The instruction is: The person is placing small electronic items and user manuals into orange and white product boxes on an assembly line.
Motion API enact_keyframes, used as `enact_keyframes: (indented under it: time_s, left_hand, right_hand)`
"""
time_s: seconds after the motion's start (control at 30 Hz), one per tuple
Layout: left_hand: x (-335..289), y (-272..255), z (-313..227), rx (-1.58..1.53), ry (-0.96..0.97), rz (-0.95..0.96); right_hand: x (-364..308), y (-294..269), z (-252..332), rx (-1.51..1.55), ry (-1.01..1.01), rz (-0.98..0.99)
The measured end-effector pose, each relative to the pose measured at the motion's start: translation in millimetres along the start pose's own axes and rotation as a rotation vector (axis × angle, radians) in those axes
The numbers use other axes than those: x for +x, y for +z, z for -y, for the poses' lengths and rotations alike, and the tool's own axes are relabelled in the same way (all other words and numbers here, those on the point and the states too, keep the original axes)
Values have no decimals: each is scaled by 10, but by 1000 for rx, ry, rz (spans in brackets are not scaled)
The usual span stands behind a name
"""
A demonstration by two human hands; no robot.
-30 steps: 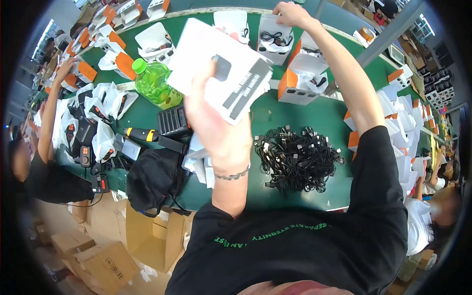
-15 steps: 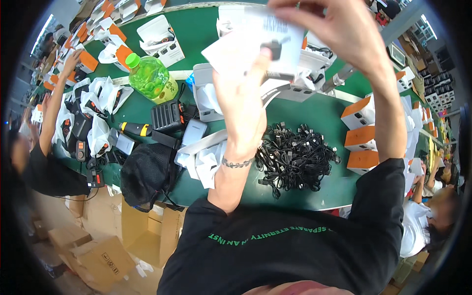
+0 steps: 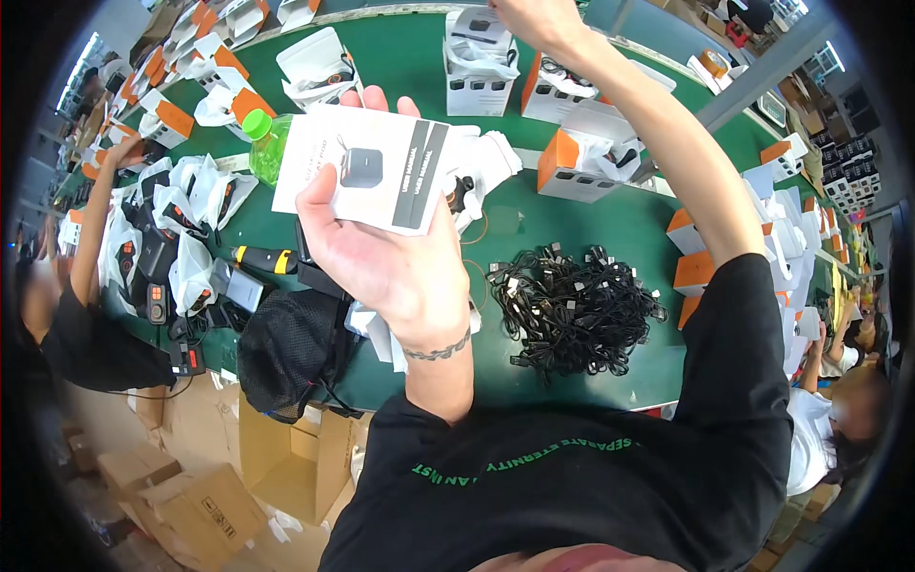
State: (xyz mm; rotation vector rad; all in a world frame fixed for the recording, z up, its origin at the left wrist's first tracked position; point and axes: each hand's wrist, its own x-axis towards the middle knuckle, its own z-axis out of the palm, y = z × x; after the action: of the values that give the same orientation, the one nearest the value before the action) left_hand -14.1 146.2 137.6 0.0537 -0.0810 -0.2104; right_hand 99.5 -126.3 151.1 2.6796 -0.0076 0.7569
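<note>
My left hand (image 3: pixel 396 257) holds up white instruction booklets (image 3: pixel 319 167), thumb across their front and fingers behind. The top cover carries a picture of a dark boxy device and dark stripes. At the far edge of the green table, my right hand (image 3: pixel 538 21) has its fingertips closed at the edge of another booklet (image 3: pixel 479 26); the picture's top edge partly cuts them off. That booklet stands at the mouth of an open white box (image 3: pixel 477 98) with a plastic-wrapped item inside. Below my left hand's far side, a white-wrapped item (image 3: pixel 486 157) is partly hidden.
A heap of black cables (image 3: pixel 577 310) lies before me. Open orange-and-white boxes (image 3: pixel 572 176) stand to its far side, others (image 3: pixel 696 272) at right. At left are a green bottle (image 3: pixel 270 143), a black mesh bag (image 3: pixel 291 353), wrapped devices (image 3: pixel 191 272) and a co-worker's arm (image 3: pixel 91 224).
My left hand has moved left and turned palm up with the booklets. My right hand has moved left and away, to the far white box, with a booklet. Boxes beyond the cables have shifted.
</note>
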Motion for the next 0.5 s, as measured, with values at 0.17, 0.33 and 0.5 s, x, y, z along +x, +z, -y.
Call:
enact_keyframes:
  time_s: [0.17,0.33,0.5]
  left_hand:
    - [38,-105,-98,-239,-210,106]
    - [123,-152,-112,-265,-254,300]
    - [203,-143,-72,-179,-242,270]
  right_hand:
    - [36,542,49,22,-43,77]
    - [-122,1148,144,88,-163,185]
    - [-332,-293,236,-7,-238,191]
